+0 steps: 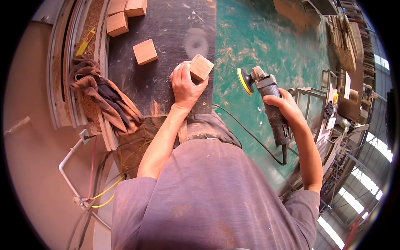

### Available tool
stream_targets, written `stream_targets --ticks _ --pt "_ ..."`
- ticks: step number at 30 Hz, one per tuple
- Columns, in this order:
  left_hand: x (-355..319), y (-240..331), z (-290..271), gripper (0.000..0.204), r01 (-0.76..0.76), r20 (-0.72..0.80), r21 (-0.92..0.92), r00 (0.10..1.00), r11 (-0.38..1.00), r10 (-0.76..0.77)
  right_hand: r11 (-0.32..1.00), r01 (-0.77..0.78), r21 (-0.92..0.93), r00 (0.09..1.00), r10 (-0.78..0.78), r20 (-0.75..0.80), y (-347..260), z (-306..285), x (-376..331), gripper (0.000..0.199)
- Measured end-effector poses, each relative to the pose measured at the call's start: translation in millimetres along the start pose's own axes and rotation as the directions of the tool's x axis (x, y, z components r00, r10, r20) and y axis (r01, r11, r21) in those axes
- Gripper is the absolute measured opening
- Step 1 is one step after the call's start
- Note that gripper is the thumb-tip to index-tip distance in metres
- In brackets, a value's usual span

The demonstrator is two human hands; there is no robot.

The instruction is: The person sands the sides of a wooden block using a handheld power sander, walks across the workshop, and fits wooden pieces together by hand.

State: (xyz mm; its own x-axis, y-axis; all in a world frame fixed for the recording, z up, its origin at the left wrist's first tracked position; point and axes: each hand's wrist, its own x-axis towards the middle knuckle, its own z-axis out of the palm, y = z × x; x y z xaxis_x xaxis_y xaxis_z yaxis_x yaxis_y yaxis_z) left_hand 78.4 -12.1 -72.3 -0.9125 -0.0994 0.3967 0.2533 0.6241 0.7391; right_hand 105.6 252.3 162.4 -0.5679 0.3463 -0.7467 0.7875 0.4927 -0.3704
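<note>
Grinder (268, 100), a corded angle tool with a grey body, sits in the right hand (283, 107), whose fingers (271, 100) are wrapped tight around its barrel. Its long axis runs from the cable end near the person's waist up and away to the head, and the round yellow-rimmed disc (244, 81) at that far end faces left, toward the wooden block. It hangs off the table, above the green floor (266, 37), clear of the block and touching nothing else. A black cable (250, 135) trails from its rear end across the floor.

The left hand (185, 85) rests on the dark table (162, 83) near its right edge, fingers (177, 73) closed around a small wooden block (201, 66), which is tilted with one corner raised toward the disc. Another block (145, 51) lies just to the left on the table, and two more (117, 23) sit at the far end. A brown rag (100, 93) is bunched at the table's left edge.
</note>
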Motion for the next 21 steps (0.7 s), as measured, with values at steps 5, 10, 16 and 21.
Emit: stream_targets --ticks 5,10,16,21 --pt "8 5 -10 0.07 0.11 0.011 -0.12 0.994 0.987 -0.11 0.996 0.031 0.083 0.999 -0.034 0.032 19 -5 7 0.05" --pt "0 -4 -4 0.072 0.125 0.087 -0.087 0.989 0.988 -0.118 0.993 0.044 0.112 0.997 -0.051 0.062 13 -1 11 0.05" --pt "-10 -6 16 0.071 -0.033 0.022 0.038 0.999 0.999 0.032 0.993 0.116 -0.011 0.989 -0.114 0.095 -26 16 16 0.054" --pt "-8 -1 16 0.068 -0.017 -0.011 0.027 1.0 1.0 0.017 0.981 0.173 -0.084 0.976 -0.159 0.148 -64 31 22 0.06"
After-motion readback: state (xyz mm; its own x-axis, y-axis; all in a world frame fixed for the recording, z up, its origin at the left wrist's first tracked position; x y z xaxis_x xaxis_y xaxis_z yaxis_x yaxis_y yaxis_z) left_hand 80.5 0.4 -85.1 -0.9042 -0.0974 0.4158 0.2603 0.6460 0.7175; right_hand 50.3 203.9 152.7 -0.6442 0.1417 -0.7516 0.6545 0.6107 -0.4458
